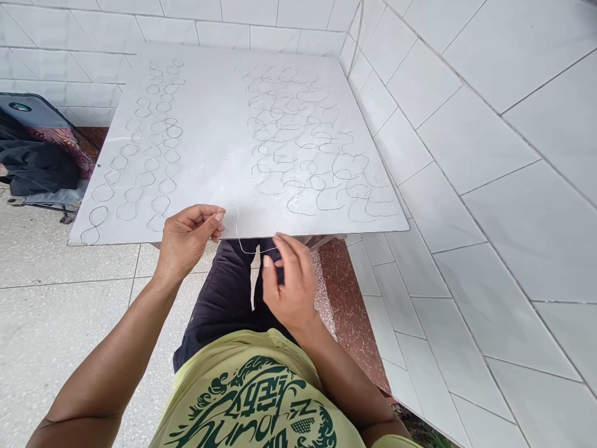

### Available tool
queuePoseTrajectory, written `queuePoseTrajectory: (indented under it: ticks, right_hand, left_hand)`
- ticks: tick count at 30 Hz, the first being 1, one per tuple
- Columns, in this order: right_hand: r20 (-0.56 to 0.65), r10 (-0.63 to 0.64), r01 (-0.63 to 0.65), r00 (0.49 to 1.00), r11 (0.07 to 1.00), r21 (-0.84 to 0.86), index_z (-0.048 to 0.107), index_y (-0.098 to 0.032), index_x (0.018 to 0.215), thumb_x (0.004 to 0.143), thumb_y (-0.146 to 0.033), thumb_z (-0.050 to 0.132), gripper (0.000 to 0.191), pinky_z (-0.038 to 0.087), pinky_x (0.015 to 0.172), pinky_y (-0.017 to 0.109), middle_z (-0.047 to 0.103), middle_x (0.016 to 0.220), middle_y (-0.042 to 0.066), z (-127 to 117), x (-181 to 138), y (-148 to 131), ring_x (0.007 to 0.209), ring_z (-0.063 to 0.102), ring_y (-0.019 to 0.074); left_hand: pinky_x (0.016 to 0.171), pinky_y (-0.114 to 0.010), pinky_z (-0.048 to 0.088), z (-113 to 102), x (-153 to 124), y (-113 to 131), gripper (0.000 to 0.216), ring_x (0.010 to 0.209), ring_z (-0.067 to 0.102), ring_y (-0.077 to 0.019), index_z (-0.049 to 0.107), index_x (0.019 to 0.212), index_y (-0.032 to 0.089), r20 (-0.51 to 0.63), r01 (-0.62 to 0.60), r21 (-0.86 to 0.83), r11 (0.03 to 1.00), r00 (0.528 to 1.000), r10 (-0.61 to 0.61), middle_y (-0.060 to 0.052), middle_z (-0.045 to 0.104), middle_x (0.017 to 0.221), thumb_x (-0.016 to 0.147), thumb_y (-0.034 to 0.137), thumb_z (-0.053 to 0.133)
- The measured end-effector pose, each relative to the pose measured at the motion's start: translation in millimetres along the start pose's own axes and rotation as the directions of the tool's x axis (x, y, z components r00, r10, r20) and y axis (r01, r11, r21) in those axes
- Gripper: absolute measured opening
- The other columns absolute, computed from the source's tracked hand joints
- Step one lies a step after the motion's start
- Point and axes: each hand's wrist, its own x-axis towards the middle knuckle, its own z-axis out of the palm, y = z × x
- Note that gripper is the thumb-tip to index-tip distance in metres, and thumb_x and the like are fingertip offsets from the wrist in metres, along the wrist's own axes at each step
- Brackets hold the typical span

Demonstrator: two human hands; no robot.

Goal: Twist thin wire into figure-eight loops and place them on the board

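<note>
My left hand (189, 233) is over the table's front edge, closed in a pinch between thumb and fingertips on a thin wire (239, 231). That wire leaves the pinch, bends downward and curves right below the table edge. Its far end reaches the fingers of my right hand (291, 277), whose thumb and forefinger stand apart. Whether the wire touches those fingertips is hard to make out. On the white tabletop (209, 124), several curved wire pieces (308, 137) lie loosely spread at the right. Twisted wire chains with figure-eight loops (133, 194) lie in columns at the left.
White tiled walls close in the table at the back and along the right (466, 137). A folding chair (51, 118) with dark cloth on it stands left of the table. Below are a speckled floor (65, 311) and a reddish-brown strip (347, 305) at the right wall.
</note>
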Motion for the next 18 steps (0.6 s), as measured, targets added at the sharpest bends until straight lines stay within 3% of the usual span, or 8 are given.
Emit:
queuePoseTrajectory:
  ticks: [3,5,7,9,11,12,14,18]
  right_hand:
    - [-0.064,0.149,-0.144,0.987,0.987,0.074,0.063,-0.018,0.129,0.103,-0.025,0.056,0.028,0.062,0.082,0.042,0.068,0.123,0.017,-11,-2,13,0.112,0.067,0.0272]
    - [0.016,0.336,-0.331,0.942,0.92,0.209,0.064,-0.018,0.125,0.102,-0.034,0.06,0.027,0.06,0.07,0.034,0.071,0.112,0.013,-13,1,20,0.1,0.069,0.0237]
    - [0.217,0.486,-0.531,0.847,0.74,0.413,0.062,-0.019,0.126,0.1,-0.044,0.063,0.036,0.053,0.054,0.026,0.073,0.099,0.009,-10,6,25,0.084,0.07,0.0194]
    - [0.433,0.51,-0.663,0.744,0.475,0.579,0.063,-0.019,0.122,0.098,-0.051,0.065,0.04,0.042,0.041,0.021,0.072,0.088,0.005,-4,11,27,0.069,0.068,0.0164]
    - [0.544,0.478,-0.704,0.689,0.262,0.66,0.068,-0.018,0.112,0.097,-0.053,0.066,0.038,0.037,0.036,0.019,0.073,0.083,0.005,3,14,27,0.063,0.067,0.0157]
    - [0.561,0.471,-0.702,0.68,0.2,0.683,0.069,-0.018,0.106,0.096,-0.053,0.066,0.037,0.039,0.036,0.019,0.073,0.083,0.006,6,15,27,0.063,0.068,0.016]
    - [0.566,0.468,-0.69,0.679,0.145,0.709,0.071,-0.016,0.098,0.097,-0.053,0.066,0.037,0.044,0.038,0.02,0.075,0.083,0.007,11,15,27,0.063,0.071,0.0171]
    - [0.571,0.459,-0.693,0.681,0.15,0.706,0.07,-0.016,0.096,0.098,-0.056,0.062,0.041,0.05,0.04,0.023,0.078,0.086,0.01,15,15,29,0.064,0.074,0.0193]
  left_hand:
    - [0.061,-0.024,0.056,-3,5,6,0.017,0.063,0.062,-0.0127,0.08,0.094,0.017,0.005,-0.014,0.051,0.999,1.0,0.014,-0.004,0.07,0.073,0.087,0.031,0.076]
    - [0.059,-0.024,0.055,-2,8,12,0.018,0.063,0.062,-0.0131,0.08,0.094,0.017,0.016,-0.006,0.109,0.994,1.0,0.004,-0.004,0.07,0.073,0.087,0.033,0.075]
    - [0.053,-0.023,0.053,0,10,17,0.019,0.061,0.061,-0.0136,0.079,0.092,0.017,0.032,0.01,0.165,0.986,0.999,-0.016,-0.005,0.07,0.073,0.087,0.034,0.074]
    - [0.048,-0.021,0.049,4,10,22,0.019,0.059,0.06,-0.0139,0.079,0.092,0.017,0.054,0.028,0.207,0.978,0.998,-0.041,-0.005,0.07,0.073,0.087,0.035,0.073]
    - [0.045,-0.02,0.047,7,9,24,0.02,0.059,0.059,-0.0137,0.078,0.093,0.017,0.071,0.043,0.222,0.974,0.996,-0.061,-0.005,0.07,0.073,0.086,0.035,0.073]
    - [0.045,-0.02,0.046,8,9,24,0.019,0.059,0.059,-0.0135,0.078,0.093,0.018,0.078,0.05,0.221,0.974,0.995,-0.068,-0.005,0.07,0.073,0.086,0.035,0.074]
    - [0.045,-0.019,0.046,10,8,23,0.018,0.059,0.059,-0.0131,0.078,0.092,0.018,0.084,0.061,0.204,0.977,0.993,-0.08,-0.004,0.07,0.074,0.086,0.035,0.074]
    - [0.05,-0.022,0.052,11,14,17,0.016,0.06,0.061,-0.0131,0.078,0.086,0.018,0.1,0.083,0.155,0.984,0.99,-0.099,-0.004,0.071,0.074,0.087,0.034,0.074]
